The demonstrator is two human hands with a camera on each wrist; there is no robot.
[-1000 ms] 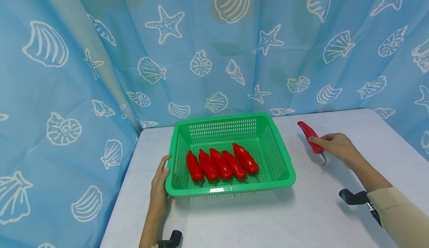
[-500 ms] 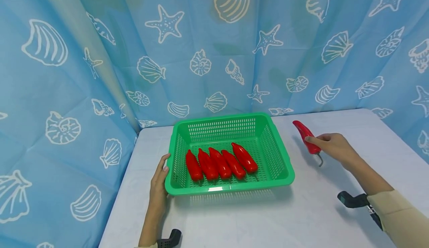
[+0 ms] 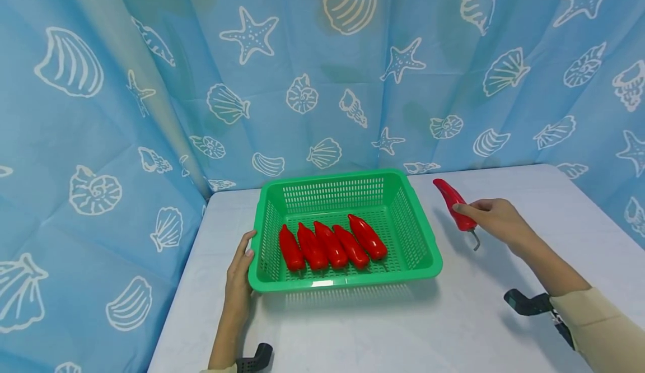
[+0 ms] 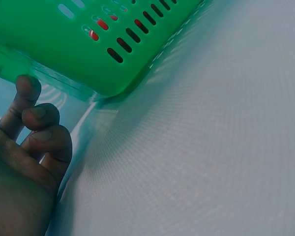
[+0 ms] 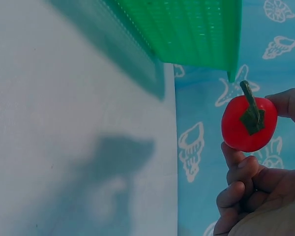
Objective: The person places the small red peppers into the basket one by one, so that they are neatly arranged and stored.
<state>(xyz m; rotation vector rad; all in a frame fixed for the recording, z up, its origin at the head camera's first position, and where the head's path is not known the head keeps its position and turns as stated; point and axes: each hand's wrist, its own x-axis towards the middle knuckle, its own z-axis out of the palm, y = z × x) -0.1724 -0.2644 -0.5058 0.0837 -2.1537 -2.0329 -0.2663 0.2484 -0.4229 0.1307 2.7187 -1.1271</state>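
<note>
My right hand (image 3: 496,219) pinches a red chili pepper (image 3: 456,208) between thumb and fingers, to the right of the green plastic basket (image 3: 347,284). Its curved tip points away and its stem hangs toward me, with a shadow on the table below. Seen end-on in the right wrist view, the pepper (image 5: 243,128) shows its green stem, and the lower fingers are curled beneath. My left hand (image 3: 238,283) holds the basket's left rim, thumb and a fingertip at its edge. Lower fingers curl under that rim in the left wrist view. Several red peppers (image 3: 330,244) lie side by side inside the basket.
A white-covered table (image 3: 378,339) carries the basket. Behind and to the left hangs a blue curtain (image 3: 302,126) printed with white shells and starfish. Dark wrist-worn cameras (image 3: 526,302) sit at both forearms.
My right hand has carried its pepper a little to the left, toward the basket. The left hand and the peppers in the basket have stayed in place.
</note>
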